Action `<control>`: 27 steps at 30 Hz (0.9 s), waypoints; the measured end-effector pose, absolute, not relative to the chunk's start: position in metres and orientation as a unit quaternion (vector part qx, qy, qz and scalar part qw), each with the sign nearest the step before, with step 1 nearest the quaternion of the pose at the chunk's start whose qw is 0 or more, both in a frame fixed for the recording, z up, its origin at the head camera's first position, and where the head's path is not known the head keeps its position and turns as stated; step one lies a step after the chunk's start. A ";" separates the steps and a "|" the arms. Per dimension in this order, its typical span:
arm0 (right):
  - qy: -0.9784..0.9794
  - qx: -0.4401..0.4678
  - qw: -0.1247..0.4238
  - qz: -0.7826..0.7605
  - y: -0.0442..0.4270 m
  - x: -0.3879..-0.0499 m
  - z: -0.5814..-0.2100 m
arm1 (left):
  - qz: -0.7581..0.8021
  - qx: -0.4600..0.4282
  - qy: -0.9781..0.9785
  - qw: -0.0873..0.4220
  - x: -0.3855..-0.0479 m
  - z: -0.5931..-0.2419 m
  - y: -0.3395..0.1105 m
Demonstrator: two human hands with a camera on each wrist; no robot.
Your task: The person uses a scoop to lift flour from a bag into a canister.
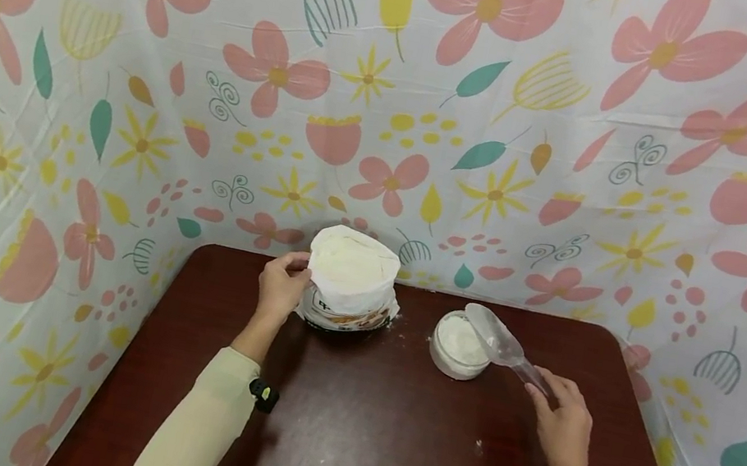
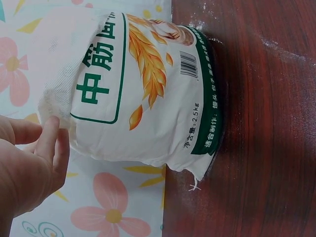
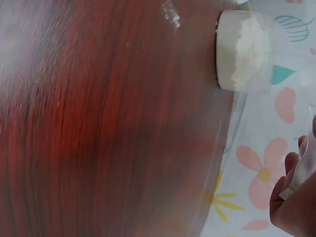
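Observation:
A white flour bag (image 1: 351, 275), its top open and full of white flour, stands at the back of the table. My left hand (image 1: 282, 285) pinches the bag's rim at its left side; the left wrist view shows the bag's printed front (image 2: 148, 89) and the fingers (image 2: 47, 143) at the rim. In my right hand (image 1: 563, 423) is the handle of a clear plastic scoop (image 1: 500, 340). The scoop's bowl hangs over the right side of a round clear container (image 1: 458, 356) of white flour. In the right wrist view the container (image 3: 229, 52) shows from the side, flour heaped inside.
The dark red-brown wooden table (image 1: 373, 449) carries white flour traces (image 3: 171, 14) near the bag and container. A flower-printed cloth (image 1: 396, 104) hangs close behind the table's back edge and along both sides.

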State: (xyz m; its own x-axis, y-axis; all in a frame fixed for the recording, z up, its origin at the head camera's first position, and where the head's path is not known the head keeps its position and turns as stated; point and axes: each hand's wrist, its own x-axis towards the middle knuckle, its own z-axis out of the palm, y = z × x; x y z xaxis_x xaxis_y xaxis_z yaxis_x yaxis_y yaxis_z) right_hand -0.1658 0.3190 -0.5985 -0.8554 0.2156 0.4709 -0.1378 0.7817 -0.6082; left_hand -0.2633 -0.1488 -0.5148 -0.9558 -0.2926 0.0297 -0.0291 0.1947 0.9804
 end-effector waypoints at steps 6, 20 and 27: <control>-0.889 -0.018 0.298 0.347 0.308 -0.167 -0.598 | -0.624 0.105 -0.767 0.105 -0.262 -0.514 -0.151; -0.890 0.050 0.307 0.334 0.298 -0.181 -0.574 | -0.618 0.102 -0.772 0.109 -0.262 -0.513 -0.149; -0.893 0.070 0.302 0.327 0.289 -0.192 -0.563 | -0.613 0.107 -0.776 0.105 -0.262 -0.512 -0.149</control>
